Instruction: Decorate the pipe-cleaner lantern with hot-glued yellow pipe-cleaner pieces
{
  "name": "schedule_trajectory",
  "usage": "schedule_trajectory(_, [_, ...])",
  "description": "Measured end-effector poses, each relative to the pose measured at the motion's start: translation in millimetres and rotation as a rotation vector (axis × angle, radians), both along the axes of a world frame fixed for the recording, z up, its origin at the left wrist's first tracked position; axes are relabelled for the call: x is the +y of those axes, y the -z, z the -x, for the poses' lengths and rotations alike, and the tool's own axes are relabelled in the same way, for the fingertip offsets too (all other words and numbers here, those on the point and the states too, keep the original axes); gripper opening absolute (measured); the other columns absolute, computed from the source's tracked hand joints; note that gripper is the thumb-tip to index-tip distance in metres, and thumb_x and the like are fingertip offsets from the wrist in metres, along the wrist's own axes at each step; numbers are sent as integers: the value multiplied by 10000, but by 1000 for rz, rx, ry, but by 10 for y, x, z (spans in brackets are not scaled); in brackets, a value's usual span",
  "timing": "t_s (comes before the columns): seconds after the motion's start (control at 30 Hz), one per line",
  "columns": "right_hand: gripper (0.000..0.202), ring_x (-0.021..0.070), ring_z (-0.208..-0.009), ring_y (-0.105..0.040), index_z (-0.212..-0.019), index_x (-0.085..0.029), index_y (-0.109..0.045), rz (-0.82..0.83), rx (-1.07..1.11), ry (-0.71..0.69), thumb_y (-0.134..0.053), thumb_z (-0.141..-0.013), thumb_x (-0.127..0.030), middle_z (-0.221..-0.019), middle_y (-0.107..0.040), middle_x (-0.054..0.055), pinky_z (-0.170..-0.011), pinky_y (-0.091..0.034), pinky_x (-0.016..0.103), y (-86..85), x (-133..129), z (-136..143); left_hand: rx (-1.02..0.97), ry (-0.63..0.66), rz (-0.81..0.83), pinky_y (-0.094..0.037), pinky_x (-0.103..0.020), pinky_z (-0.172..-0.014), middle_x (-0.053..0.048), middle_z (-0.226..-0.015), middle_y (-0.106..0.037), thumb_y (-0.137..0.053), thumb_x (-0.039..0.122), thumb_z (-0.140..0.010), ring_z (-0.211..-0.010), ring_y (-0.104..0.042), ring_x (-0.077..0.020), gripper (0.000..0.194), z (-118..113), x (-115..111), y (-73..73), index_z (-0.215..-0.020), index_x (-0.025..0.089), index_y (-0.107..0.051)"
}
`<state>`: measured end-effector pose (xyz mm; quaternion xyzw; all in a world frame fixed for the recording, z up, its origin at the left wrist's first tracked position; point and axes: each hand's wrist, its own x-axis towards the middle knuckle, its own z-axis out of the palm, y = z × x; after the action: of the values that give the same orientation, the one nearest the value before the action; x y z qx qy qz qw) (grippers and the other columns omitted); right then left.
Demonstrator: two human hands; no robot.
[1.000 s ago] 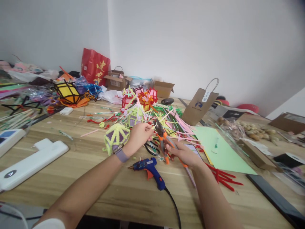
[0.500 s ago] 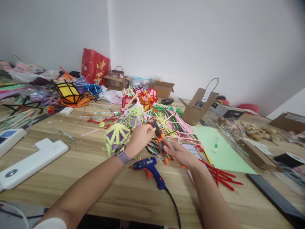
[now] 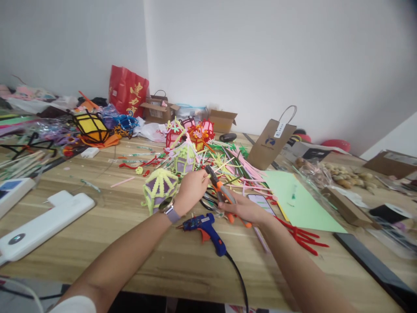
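My left hand [image 3: 192, 188], with a watch on the wrist, pinches a small bit of yellow-green pipe cleaner [image 3: 207, 176], mostly hidden by the fingers. My right hand [image 3: 241, 208] is wrapped round the orange-and-grey handles of a pair of pliers [image 3: 222, 188]. The pliers' jaws are at my left fingertips. Left of that hand stands a yellow-green and purple pipe-cleaner lantern [image 3: 160, 188], with a second, similar lantern [image 3: 185, 160] behind. Below my hands lies a blue glue gun [image 3: 206, 227]. Black-handled scissors [image 3: 208, 201] are partly covered by the pliers.
Loose pipe cleaners [image 3: 241, 163] are heaped behind my hands. At right lie a phone [image 3: 260, 203], red pipe cleaners [image 3: 302, 237] and a green sheet [image 3: 301, 204]. A brown paper bag [image 3: 269, 145] stands behind. A white power strip [image 3: 48, 224] lies at left.
The pliers' handles have come closer together in my right hand. Both hands have shifted very slightly left in view, and the pliers have turned a little.
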<state>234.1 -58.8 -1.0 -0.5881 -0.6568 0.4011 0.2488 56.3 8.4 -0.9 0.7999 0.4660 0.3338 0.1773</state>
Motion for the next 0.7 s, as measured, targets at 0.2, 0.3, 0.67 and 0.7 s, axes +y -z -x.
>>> schedule_trajectory(0.2, [179, 127, -589, -510, -767, -219, -480, 263, 185, 134, -597, -633, -207, -641, -562, -39, -512, -382, 230, -42, 14, 98, -29, 24, 104, -366, -247, -580, -20, -564, -642, -488, 225, -858, -564, -584, -158, 215, -33, 77, 123, -703, 172, -628])
schedule_trajectory(0.3, [217, 114, -506, -475, -749, -229, -430, 396, 244, 179, -579, -594, -196, -537, -492, -63, -458, -361, 216, -5, 25, 103, -35, 49, 162, -387, -238, -569, -22, -555, -650, -491, 217, -847, -540, -588, -149, 234, -74, 120, 231, -656, 168, -616])
schedule_trajectory(0.67, [125, 77, -408, -405, -763, -205, -514, 458, 32, 107, -575, -658, -234, -530, -488, -47, -396, -308, 196, 28, 77, 40, -43, 134, 312, -408, -229, -528, -7, -420, -575, -531, 143, -742, -467, -570, -146, 275, -86, 195, 409, -472, 171, -577])
schedule_trajectory(0.7, [105, 91, -437, -444, -753, -204, -520, 423, -24, 101, -577, -671, -237, -549, -519, -33, -417, -327, 206, 5, 92, 4, -63, 142, 304, -411, -233, -537, -9, -432, -583, -543, 133, -730, -475, -572, -149, 251, -74, 183, 378, -486, 171, -583])
